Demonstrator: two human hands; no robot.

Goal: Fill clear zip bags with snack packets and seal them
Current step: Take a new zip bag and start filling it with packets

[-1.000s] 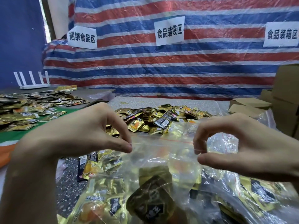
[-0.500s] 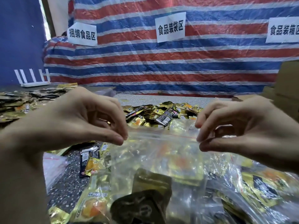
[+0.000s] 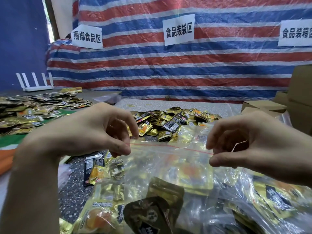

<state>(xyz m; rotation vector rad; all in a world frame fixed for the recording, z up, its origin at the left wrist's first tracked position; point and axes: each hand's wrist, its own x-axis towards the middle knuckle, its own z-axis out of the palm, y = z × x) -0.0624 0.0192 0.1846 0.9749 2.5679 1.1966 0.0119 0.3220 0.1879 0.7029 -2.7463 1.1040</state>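
Holding both hands up side by side, well apart, backs turned outward. With the left hand [image 3: 94, 130], pinching the left end of the zip bag's [image 3: 168, 150] top strip between thumb and bent forefinger, remaining fingers curled loosely behind. With the right hand [image 3: 253, 142], pinching the strip's right end the same way, thumb underneath, forefinger hooked down toward it. Reaching in with the left forearm [image 3: 33, 183] from the lower left, wrist bent inward, and with the right forearm [image 3: 297, 166] from the right.

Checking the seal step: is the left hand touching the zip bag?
Touching. The head view shows the left hand pinching the zip bag at its top corner.
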